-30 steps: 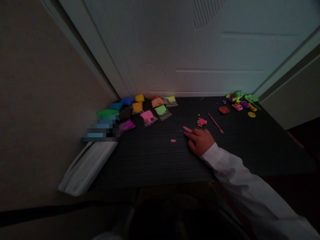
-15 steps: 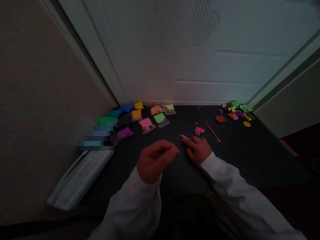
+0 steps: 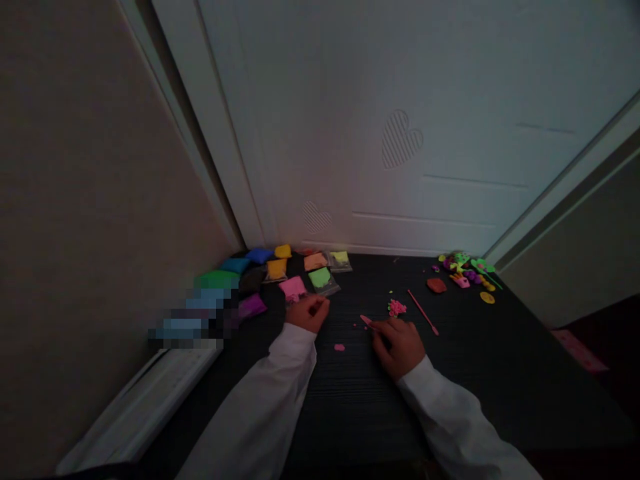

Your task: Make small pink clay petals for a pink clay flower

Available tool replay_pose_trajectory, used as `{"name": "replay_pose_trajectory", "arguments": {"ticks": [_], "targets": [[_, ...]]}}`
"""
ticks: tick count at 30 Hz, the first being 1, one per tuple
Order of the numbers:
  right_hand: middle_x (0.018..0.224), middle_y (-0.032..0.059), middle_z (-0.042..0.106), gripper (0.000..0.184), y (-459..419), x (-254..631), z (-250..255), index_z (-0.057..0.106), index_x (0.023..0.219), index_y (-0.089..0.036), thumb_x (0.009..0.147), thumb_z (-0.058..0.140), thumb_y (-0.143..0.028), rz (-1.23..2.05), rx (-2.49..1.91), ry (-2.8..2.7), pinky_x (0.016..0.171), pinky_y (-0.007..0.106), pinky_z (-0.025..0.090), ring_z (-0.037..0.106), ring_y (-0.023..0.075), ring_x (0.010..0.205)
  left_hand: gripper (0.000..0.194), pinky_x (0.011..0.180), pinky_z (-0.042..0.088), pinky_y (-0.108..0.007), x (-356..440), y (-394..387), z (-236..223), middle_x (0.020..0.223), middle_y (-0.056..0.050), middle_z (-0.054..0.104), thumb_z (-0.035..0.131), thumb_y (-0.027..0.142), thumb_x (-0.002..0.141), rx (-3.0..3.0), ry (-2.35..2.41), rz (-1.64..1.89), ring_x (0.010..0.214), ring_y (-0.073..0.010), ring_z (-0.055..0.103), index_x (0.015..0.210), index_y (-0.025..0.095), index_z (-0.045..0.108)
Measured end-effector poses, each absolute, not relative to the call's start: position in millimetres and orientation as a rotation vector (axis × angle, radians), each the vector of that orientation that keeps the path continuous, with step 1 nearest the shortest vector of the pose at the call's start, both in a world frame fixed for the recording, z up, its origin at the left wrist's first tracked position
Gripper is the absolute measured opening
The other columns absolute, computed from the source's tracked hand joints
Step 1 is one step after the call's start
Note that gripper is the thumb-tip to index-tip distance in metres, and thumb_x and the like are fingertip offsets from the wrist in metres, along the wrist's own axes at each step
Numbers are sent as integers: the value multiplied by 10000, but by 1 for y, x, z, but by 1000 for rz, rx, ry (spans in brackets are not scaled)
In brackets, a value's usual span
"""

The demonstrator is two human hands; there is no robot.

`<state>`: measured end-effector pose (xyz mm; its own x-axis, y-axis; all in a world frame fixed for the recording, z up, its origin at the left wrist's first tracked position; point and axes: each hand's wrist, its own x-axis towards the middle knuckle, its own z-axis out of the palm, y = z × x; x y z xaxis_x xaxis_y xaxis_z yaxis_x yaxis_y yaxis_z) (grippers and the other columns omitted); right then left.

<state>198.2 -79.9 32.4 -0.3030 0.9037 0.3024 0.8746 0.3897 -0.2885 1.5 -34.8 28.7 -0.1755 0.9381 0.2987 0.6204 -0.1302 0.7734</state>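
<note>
My left hand is closed, thumb and fingers brought together, at the front edge of the bag of pink clay; whatever it may hold is hidden. Resting on the dark table, my right hand is closed on a pink clay knife, whose pointed blade sticks out to the left. Between the hands lies a small flat piece of pink clay. Just beyond my right hand sits a pink clay cluster with bits of green. A thin pink modelling tool lies to its right.
Bags of coloured clay, such as a light green one and a purple one, line the back left. A long white box lies at the left. At the back right are a red clay lump and several small clay shapes.
My left hand has moved forward and left to the pink bag, uncovering the flat pink piece. My right hand stays with the knife. The view has tilted down.
</note>
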Motion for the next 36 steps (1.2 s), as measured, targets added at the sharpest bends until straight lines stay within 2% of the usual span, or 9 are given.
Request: {"name": "replay_pose_trajectory", "arguments": {"ticks": [6, 14, 36], "targets": [[774, 35, 542, 220, -75, 192, 35, 552, 884, -228, 735, 403, -293, 37, -1576, -2316, 676, 303, 250, 463, 159, 774, 246, 447, 309, -199, 3, -35, 19, 452, 25, 475, 441, 370, 658, 1880, 1737, 1078, 441, -88, 417, 620, 162, 566], [763, 27, 536, 200, -73, 192, 36, 558, 804, -206, 761, 376, -279, 38, -1547, -2301, 681, 281, 231, 451, 136, 770, 269, 428, 297, -189, 1, -31, 19, 443, 35, 460, 445, 391, 652, 1850, 1650, 1102, 429, -77, 396, 602, 157, 567], [807, 4, 553, 189, -79, 197, 28, 531, 869, -248, 744, 408, -319, 135, -1461, -2370, 672, 272, 224, 465, 126, 784, 277, 442, 333, -191, -1, -24, 6, 489, 21, 510, 464, 413, 635, 1823, 1609, 1111, 463, -87, 440, 619, 159, 574]]}}
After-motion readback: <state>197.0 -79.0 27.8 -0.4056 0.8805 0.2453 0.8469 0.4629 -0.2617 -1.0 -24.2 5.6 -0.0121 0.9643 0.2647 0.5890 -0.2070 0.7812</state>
